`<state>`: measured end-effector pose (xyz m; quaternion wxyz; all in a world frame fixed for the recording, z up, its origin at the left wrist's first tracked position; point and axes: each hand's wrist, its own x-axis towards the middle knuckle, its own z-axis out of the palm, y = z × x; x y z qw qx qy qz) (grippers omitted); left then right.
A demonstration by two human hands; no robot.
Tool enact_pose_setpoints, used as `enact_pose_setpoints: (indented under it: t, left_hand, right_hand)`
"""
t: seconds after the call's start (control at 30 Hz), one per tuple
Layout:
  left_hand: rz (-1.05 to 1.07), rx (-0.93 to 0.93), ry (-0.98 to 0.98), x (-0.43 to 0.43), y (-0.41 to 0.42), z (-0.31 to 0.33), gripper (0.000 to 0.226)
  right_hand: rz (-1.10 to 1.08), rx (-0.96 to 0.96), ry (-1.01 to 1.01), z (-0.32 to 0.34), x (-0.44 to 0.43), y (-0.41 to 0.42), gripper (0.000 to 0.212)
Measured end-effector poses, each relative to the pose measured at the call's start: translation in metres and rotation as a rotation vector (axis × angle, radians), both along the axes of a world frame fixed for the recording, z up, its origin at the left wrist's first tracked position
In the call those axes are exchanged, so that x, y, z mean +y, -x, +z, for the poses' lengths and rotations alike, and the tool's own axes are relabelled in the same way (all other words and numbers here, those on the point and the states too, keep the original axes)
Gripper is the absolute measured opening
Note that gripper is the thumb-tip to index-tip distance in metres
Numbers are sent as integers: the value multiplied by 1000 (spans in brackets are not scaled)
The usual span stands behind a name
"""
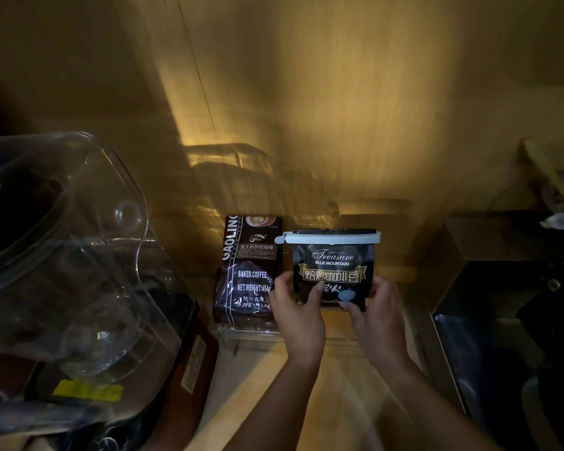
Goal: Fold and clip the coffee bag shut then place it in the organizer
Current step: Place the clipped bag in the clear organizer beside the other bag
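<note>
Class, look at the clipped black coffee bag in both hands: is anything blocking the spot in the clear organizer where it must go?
Nothing visible does. The brown bag stands left in the clear organizer; the black coffee bag is over the free space beside it.

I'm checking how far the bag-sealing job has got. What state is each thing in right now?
Black coffee bag: upright, top folded, held on both sides.
Light blue clip: clamped across the folded top.
Brown coffee bag: standing in the clear organizer, unclipped.
Left hand: gripping the black bag.
Right hand: gripping the black bag.
</note>
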<state>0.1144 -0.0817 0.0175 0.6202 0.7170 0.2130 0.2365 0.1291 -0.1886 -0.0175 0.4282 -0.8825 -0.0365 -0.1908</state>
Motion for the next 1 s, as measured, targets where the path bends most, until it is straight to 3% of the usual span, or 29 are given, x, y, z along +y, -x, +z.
enact_pose_setpoints:
  t: [0.47,0.63,1.0]
  left_hand:
    - [44,5,-9,-10,-60,-1,53]
    - [55,-27,8,-15,-71,2,64]
    - [27,29,28,-19,-79,-1,75]
  right_hand:
    - [-55,7,67,-5,7,-72,54]
    - [-27,-36,102,0,7,-77,53]
    - [-92,72,106,5,9,-77,46]
